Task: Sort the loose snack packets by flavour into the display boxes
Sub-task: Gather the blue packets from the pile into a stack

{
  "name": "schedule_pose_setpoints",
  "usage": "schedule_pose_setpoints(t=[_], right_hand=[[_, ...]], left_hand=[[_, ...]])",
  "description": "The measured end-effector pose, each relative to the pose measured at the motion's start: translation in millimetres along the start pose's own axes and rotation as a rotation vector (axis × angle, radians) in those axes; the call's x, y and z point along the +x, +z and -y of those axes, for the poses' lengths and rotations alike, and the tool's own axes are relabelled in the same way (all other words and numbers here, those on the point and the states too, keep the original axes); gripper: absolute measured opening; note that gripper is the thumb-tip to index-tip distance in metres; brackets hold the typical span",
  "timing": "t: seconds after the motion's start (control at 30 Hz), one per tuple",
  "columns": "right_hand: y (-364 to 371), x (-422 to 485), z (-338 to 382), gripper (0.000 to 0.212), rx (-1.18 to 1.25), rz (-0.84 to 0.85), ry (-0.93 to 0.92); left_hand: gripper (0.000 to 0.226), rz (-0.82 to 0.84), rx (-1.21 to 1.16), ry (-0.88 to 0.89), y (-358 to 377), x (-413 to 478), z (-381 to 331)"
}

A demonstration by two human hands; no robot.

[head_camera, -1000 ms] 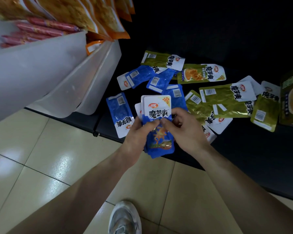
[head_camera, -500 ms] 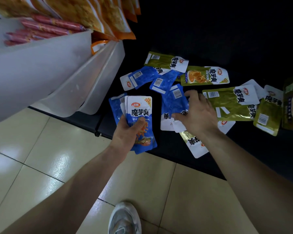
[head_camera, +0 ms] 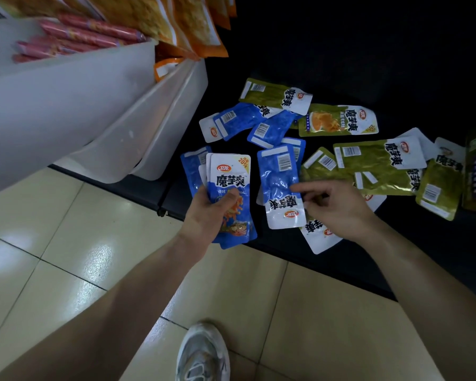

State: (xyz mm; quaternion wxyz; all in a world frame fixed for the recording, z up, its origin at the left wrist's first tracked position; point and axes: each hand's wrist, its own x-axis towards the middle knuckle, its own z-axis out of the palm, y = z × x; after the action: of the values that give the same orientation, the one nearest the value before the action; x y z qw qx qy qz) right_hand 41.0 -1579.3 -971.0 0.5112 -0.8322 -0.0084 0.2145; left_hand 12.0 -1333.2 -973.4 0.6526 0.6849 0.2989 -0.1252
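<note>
Now the left hand (head_camera: 208,215) closes its grip round a stack of blue packets (head_camera: 230,180), thumb across the printed front, holding it over the near edge of the dark surface (head_camera: 341,50). Just to its right, the right hand (head_camera: 341,209) keeps a narrow grip: forefinger and thumb pinch the right-hand edge of 1 blue packet (head_camera: 279,182). That packet shows its barcode side, its long axis runs away from the person, and its white logo end is nearest.

The packet sits left of the right hand, between the 2 hands, with its long axis nearly parallel to the stack's. I judge the coming move is a short carry leftward onto the stack, with a flip and an end-for-end turn if the fronts are to match.

More loose blue packets (head_camera: 270,127) lie farther back, nearer the white display boxes (head_camera: 149,119). Green packets (head_camera: 374,163) spread to the right, closest to the right hand. The work looks to be at the gathering stage.
</note>
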Motion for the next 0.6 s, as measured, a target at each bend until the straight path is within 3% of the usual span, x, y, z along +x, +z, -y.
schedule_pose_setpoints(t=[0.17,0.27,0.43,0.6], right_hand=[[10,0,9,0.040,0.058,-0.019,-0.057],[13,1,17,0.026,0.030,-0.071,-0.174],[13,6,34,0.020,-0.014,-0.175,-0.355],[10,5,47,0.015,0.228,-0.178,-0.249]], left_hand=[[0.032,-0.039,0.007,-0.010,-7,4,-1],[0.031,-0.068,-0.019,-0.016,-12,8,-2],[0.034,-0.084,-0.063,-0.003,-12,8,-6],[0.033,-0.019,-0.103,0.030,-3,-2,-6]])
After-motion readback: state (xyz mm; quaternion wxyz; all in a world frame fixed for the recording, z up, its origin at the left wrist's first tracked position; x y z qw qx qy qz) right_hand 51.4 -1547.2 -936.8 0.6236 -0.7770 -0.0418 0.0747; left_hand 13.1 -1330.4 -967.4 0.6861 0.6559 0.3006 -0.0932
